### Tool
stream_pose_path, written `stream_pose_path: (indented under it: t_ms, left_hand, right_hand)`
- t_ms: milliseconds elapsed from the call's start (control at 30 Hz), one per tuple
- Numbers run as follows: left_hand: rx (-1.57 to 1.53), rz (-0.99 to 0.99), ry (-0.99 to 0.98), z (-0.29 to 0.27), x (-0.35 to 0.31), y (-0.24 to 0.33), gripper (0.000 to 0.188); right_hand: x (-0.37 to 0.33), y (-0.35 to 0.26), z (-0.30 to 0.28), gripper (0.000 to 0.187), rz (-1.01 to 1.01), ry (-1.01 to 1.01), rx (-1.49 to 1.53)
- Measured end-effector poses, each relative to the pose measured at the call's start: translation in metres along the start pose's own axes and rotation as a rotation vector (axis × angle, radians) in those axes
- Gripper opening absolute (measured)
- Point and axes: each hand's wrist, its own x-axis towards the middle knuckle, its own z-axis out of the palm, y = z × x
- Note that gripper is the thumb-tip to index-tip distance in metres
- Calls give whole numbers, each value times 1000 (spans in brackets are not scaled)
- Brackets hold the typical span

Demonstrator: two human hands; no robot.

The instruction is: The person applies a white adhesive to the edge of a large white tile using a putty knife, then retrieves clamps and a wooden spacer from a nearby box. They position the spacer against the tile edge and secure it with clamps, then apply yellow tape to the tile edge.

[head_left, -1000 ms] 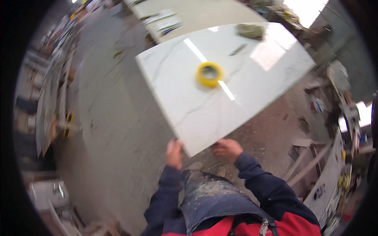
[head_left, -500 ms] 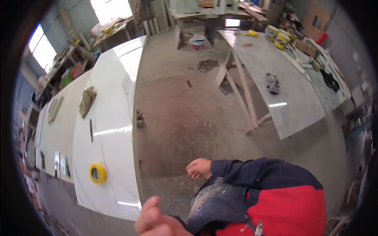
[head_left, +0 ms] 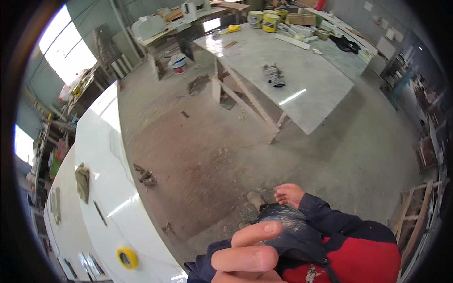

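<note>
A dusty workshop floor (head_left: 226, 155) lies between two stone slabs. The left hand (head_left: 245, 257) hangs loose and empty near the white slab (head_left: 108, 188) bearing a yellow tape roll (head_left: 127, 258); the right hand (head_left: 289, 194) rests open, holding nothing.

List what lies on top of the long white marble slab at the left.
On the long white marble slab lie a yellow tape roll, a crumpled brownish rag and a thin dark stick-like tool. Its near end runs out of view.

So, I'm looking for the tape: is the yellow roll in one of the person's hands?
No, the yellow tape roll lies on the white slab, apart from both empty hands.
</note>
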Motion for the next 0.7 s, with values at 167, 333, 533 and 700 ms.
stream_pose_path:
  t_ms: [167, 333, 533, 700]
  left_hand:
    - [289, -50, 140, 7, 8, 20, 13]
    - [664, 137, 68, -19, -1, 56, 13]
    - [1359, 192, 68, 6, -15, 145, 16]
    - [1808, 351, 149, 64, -27, 222, 17]
  right_hand:
    - [6, -4, 15, 32, 77, -83, -53]
    - [49, -17, 57, 33, 145, -313, -274]
    - [87, 4, 119, 37, 349, -638, -722]
    - [40, 48, 187, 33, 342, -825, -918]
